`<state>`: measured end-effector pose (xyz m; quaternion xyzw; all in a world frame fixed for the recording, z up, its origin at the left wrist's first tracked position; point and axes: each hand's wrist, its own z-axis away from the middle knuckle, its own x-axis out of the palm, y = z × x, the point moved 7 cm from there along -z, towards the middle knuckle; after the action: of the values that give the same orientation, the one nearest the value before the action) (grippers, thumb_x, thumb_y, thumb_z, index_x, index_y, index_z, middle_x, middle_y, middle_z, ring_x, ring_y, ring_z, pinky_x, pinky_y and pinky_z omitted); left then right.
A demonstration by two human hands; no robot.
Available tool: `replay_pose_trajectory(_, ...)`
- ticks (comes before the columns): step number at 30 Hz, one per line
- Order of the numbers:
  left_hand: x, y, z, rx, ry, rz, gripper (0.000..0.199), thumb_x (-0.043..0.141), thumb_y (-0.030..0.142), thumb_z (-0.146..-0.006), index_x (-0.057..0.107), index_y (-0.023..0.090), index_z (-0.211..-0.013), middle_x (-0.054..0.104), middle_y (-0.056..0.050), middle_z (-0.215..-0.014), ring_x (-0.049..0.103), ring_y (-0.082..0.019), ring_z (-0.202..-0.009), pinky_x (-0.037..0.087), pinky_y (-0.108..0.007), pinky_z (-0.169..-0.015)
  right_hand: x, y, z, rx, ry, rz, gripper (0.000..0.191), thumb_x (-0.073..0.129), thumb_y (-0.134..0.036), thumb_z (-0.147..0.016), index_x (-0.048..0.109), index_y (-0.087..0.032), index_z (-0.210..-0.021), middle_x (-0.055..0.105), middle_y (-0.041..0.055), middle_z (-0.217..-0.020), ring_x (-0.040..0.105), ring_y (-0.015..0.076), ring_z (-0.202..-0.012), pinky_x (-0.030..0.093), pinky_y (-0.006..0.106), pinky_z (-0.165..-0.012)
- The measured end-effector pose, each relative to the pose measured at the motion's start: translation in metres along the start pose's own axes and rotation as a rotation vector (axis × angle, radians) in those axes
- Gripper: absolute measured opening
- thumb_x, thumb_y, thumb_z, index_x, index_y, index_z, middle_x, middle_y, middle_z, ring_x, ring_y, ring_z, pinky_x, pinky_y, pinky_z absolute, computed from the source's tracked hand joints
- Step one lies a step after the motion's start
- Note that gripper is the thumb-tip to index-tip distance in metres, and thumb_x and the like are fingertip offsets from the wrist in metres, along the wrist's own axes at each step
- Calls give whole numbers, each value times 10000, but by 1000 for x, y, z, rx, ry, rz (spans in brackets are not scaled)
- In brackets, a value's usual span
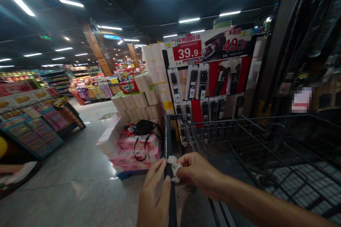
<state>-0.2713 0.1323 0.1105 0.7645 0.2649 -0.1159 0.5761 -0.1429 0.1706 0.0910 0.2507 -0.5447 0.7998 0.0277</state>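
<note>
My left hand (153, 195) grips the dark handlebar (167, 138) of a shopping cart, thumb on one side and fingers on the other. Pinched in my right hand (198, 174) is a crumpled white tissue (174, 169), pressed against the bar just ahead of the left fingertips. The tissue partly covers the bar there. To the right of the bar extends the cart's black wire basket (213, 123), which my right forearm crosses in front of.
Beyond the handlebar, a black bag (144, 127) lies on pink paper packs (133, 154) beside stacked white rolls (131, 103). A belt display (197, 108) with price signs stands behind the cart. At the left edge a person's arm (12, 169) shows near a snack shelf (34, 131).
</note>
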Motion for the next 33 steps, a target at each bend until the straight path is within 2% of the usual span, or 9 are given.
replay_pose_trajectory(3,0,-2,1,27,-10,-12,407,526,372,-811,647,229,-1173,573,-66,-1319,480,-250,-1264,385,-426,-1069,0,5,4,39,46,-23,152,640,-95,-456,587,-159,-583,616,-26,-541,578,123,-513,494,282,-598)
replay_pose_trajectory(6,1,-1,1,43,-10,-19,417,540,364,-806,636,227,-1189,582,-71,-1306,495,-249,-1250,392,-429,-1063,0,6,-7,52,26,-38,151,641,-74,-465,570,-161,-567,606,-27,-537,571,121,-515,492,267,-572)
replay_pose_trajectory(10,1,4,1,43,2,-41,403,562,346,-787,656,215,-1157,596,-76,-1290,497,-258,-1249,380,-449,-1070,-4,-3,-42,-15,-11,-71,121,630,-62,-503,555,-154,-526,573,-20,-508,543,112,-503,474,243,-541)
replay_pose_trajectory(15,2,1,3,23,-22,-67,450,578,336,-774,624,202,-1201,563,-87,-1330,480,-264,-1264,378,-451,-1072,-7,-26,-93,-112,-20,-136,158,521,16,-501,536,-141,-500,545,-14,-497,510,102,-494,443,223,-509)
replay_pose_trajectory(18,2,-3,4,30,-31,-58,459,580,309,-776,608,211,-1223,554,-81,-1340,478,-256,-1267,384,-435,-1071,-12,-43,-119,-182,90,-132,190,474,37,-499,509,-149,-482,507,-37,-456,480,95,-466,448,231,-517)
replay_pose_trajectory(22,3,-9,3,33,-31,-14,467,600,278,-752,617,215,-1214,579,-82,-1310,509,-262,-1236,415,-430,-1049,-18,-63,-144,-254,259,-36,206,459,36,-517,506,-159,-472,490,-56,-431,474,96,-432,447,242,-509)
replay_pose_trajectory(27,6,-16,3,10,-38,16,474,612,285,-734,626,219,-1203,576,-73,-1316,507,-267,-1238,424,-431,-1044,-28,-84,-154,-340,315,94,206,519,26,-539,576,-158,-465,528,-45,-433,461,86,-434,383,207,-482)
replay_pose_trajectory(30,7,-13,2,-4,-64,23,485,588,308,-752,608,210,-1226,557,-76,-1337,485,-263,-1259,405,-422,-1060,-38,-112,-146,-559,388,379,203,551,-9,-586,671,-171,-561,607,-25,-520,549,127,-545,427,227,-565)
replay_pose_trajectory(33,8,-5,-4,-15,-88,11,500,526,312,-782,573,192,-1265,513,-91,-1375,469,-249,-1275,398,-397,-1065,-45,-137,-135,-781,509,693,271,520,-31,-644,727,-197,-699,687,-6,-699,630,186,-770,465,280,-750)
